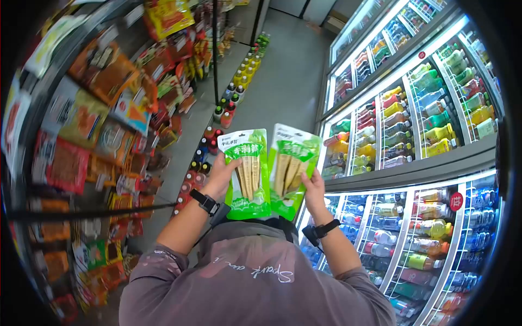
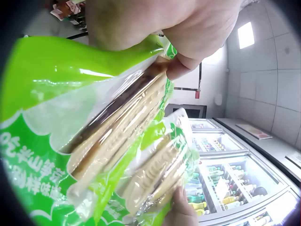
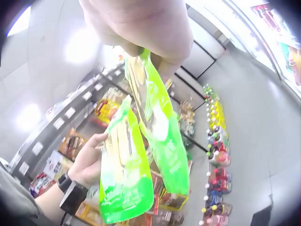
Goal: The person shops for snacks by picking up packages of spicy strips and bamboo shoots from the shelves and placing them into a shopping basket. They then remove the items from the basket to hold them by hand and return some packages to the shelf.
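Two green-and-white food packets with pale stick-shaped contents showing through clear windows are held up side by side in front of the torso. The left hand (image 1: 218,175) grips the left packet (image 1: 247,173) by its left edge, thumb on the front. The right hand (image 1: 314,191) pinches the right packet (image 1: 284,179) at its right edge; this packet tilts and its inner edge meets or overlaps the other. In the left wrist view the left hand (image 2: 164,23) holds the nearer packet (image 2: 42,75). From the right wrist, the right hand (image 3: 141,28) pinches its packet (image 3: 164,136) at one edge.
Racks of hanging snack bags (image 1: 103,76) stand on the left. Glass-door drink coolers (image 1: 348,182) with lit shelves line the right. Rows of bottles (image 1: 235,98) stand on the floor along the rack, beside a grey aisle floor (image 1: 288,70). A dark pole (image 1: 216,54) rises near the rack.
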Demonstrator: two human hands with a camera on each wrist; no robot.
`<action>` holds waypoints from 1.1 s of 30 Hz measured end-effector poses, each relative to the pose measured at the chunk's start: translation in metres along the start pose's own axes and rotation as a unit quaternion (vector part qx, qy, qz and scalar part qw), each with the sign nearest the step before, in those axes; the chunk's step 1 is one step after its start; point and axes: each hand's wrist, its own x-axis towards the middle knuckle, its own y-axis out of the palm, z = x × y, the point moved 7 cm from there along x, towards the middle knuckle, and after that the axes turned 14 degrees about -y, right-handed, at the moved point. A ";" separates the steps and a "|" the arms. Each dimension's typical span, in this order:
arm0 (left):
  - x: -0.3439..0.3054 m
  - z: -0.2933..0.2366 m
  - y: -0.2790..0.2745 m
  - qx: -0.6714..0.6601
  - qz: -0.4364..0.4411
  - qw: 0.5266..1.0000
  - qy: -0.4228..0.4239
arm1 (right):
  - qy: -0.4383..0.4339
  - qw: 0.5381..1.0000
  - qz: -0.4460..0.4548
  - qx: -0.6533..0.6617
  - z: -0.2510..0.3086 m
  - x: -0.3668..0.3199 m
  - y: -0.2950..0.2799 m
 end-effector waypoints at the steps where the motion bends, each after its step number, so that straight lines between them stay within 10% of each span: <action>1: 0.024 -0.012 0.004 0.035 0.003 0.999 0.006 | -0.003 1.000 -0.027 0.003 -0.001 0.018 -0.016; 15: 0.357 -0.061 -0.094 0.366 -0.224 0.903 0.009 | -0.009 0.984 -0.175 -0.033 -0.113 0.285 -0.223; 20: 0.367 -0.092 -0.073 0.452 -0.292 0.839 -0.082 | 0.014 0.987 -0.057 -0.152 -0.103 0.430 -0.245; 25: 0.416 -0.017 -0.170 0.339 -0.314 0.869 -0.178 | -0.040 0.973 0.042 -0.224 -0.112 0.565 -0.238; 33: 0.521 -0.004 -0.155 0.223 -0.326 0.888 -0.235 | -0.044 0.937 0.169 -0.301 -0.154 0.807 -0.157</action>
